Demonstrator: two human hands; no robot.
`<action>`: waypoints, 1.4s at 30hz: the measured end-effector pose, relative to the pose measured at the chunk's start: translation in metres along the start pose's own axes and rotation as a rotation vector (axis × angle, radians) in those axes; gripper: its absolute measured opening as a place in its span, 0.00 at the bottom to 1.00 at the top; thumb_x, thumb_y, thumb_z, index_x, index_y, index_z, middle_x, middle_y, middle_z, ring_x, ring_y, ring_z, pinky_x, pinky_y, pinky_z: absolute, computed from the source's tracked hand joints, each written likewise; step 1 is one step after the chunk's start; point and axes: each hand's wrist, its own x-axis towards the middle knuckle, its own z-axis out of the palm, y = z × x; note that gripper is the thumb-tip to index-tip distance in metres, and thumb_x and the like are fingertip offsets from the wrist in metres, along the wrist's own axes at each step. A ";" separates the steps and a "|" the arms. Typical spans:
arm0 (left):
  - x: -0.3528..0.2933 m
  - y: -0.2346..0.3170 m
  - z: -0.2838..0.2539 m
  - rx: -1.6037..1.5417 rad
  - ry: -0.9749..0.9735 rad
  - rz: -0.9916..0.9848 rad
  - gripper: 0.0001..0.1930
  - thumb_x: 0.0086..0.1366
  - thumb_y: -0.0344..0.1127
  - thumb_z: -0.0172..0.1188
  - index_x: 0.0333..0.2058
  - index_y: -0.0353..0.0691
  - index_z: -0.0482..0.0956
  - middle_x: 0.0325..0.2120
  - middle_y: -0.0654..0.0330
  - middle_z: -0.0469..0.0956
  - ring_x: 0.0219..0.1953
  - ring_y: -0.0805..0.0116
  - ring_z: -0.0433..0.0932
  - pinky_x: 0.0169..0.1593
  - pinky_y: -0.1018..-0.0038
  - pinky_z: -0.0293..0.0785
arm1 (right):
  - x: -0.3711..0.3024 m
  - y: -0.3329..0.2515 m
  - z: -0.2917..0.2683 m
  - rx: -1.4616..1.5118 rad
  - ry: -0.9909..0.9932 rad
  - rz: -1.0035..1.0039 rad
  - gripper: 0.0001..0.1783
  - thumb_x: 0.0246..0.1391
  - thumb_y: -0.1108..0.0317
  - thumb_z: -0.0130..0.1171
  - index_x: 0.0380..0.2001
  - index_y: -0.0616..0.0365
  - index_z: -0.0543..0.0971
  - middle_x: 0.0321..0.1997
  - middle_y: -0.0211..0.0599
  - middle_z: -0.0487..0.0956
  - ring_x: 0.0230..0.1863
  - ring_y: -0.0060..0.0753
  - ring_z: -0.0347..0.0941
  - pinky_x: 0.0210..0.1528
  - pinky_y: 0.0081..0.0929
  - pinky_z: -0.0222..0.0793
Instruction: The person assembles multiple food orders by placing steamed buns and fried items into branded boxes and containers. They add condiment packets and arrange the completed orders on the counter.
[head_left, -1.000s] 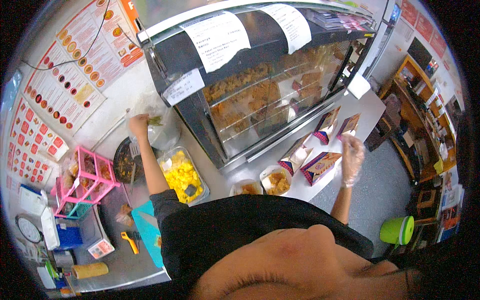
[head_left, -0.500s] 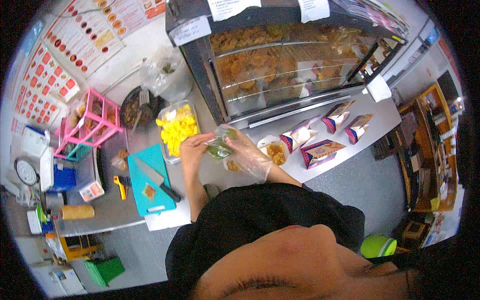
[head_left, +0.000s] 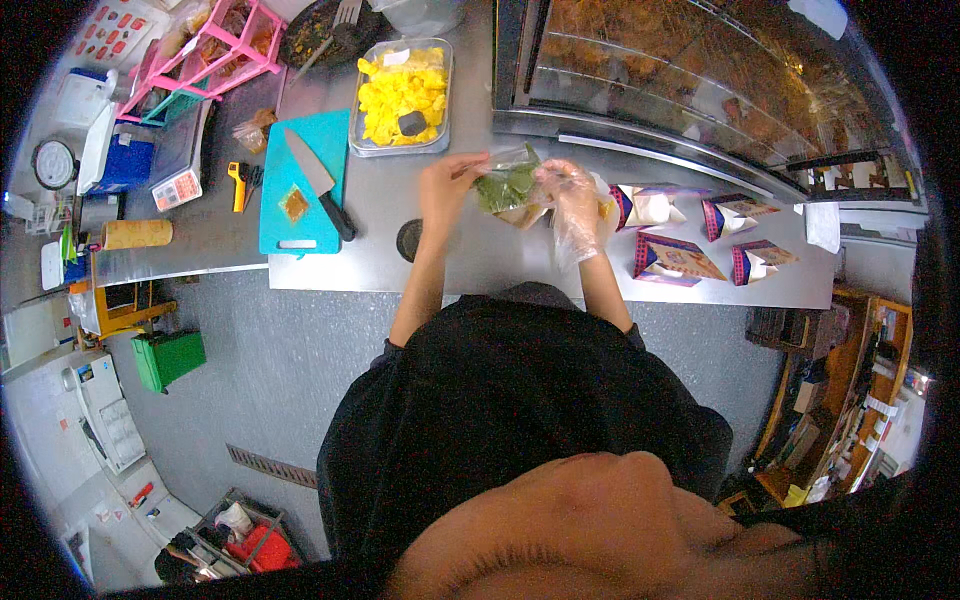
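Above the steel counter, a clear plastic bag with green leaves (head_left: 506, 187) is stretched between my hands. Bare, my left hand (head_left: 452, 182) pinches the bag's left edge. My right hand (head_left: 574, 208), in a clear plastic glove, has its fingers closed on the other side. Beneath the bag stands an open food box (head_left: 523, 216), mostly hidden by the bag and the glove. Left of them sits a clear tub of yellow pieces (head_left: 402, 100) with a small dark object on top. A dark round disc (head_left: 410, 240) lies beside my left forearm.
A knife (head_left: 318, 182) and a small brown packet (head_left: 293, 206) lie on a turquoise cutting board (head_left: 270, 228). Several printed cartons (head_left: 668, 258) stand at the right, before a glass-fronted food cabinet (head_left: 690, 90). A pink rack (head_left: 205, 55) and yellow-handled tool (head_left: 238, 185) are at the left.
The head view has shifted, showing more floor. My hands have moved farther apart, and the bag of leaves is now spread out between them.
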 end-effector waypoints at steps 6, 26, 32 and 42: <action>0.010 -0.064 0.035 -0.161 0.004 -0.016 0.18 0.51 0.13 0.58 0.43 0.28 0.75 0.58 0.48 0.63 0.52 0.60 0.73 0.47 0.73 0.77 | 0.005 0.015 -0.022 0.134 0.044 0.070 0.16 0.54 0.62 0.59 0.44 0.59 0.75 0.36 0.33 0.78 0.34 0.22 0.72 0.35 0.21 0.68; 0.014 0.039 -0.036 -0.213 0.324 0.082 0.20 0.53 0.20 0.62 0.47 0.31 0.73 0.47 0.54 0.75 0.45 0.64 0.78 0.38 0.81 0.73 | -0.042 0.008 -0.105 -0.813 0.356 -0.224 0.25 0.51 0.57 0.59 0.51 0.54 0.72 0.51 0.53 0.70 0.50 0.59 0.68 0.49 0.46 0.67; 0.190 0.082 -0.064 -0.130 0.567 0.667 0.12 0.53 0.23 0.63 0.38 0.32 0.78 0.36 0.59 0.80 0.37 0.73 0.78 0.38 0.78 0.73 | -0.058 -0.019 -0.099 -0.792 0.473 -0.213 0.19 0.51 0.58 0.59 0.44 0.56 0.77 0.46 0.50 0.73 0.49 0.53 0.70 0.48 0.43 0.68; 0.493 0.017 -0.082 1.145 0.163 0.419 0.18 0.62 0.48 0.52 0.41 0.40 0.77 0.39 0.43 0.77 0.42 0.44 0.76 0.44 0.56 0.72 | -0.088 -0.016 -0.079 -0.690 0.672 -0.199 0.15 0.51 0.66 0.58 0.43 0.55 0.75 0.41 0.50 0.71 0.41 0.51 0.70 0.44 0.42 0.66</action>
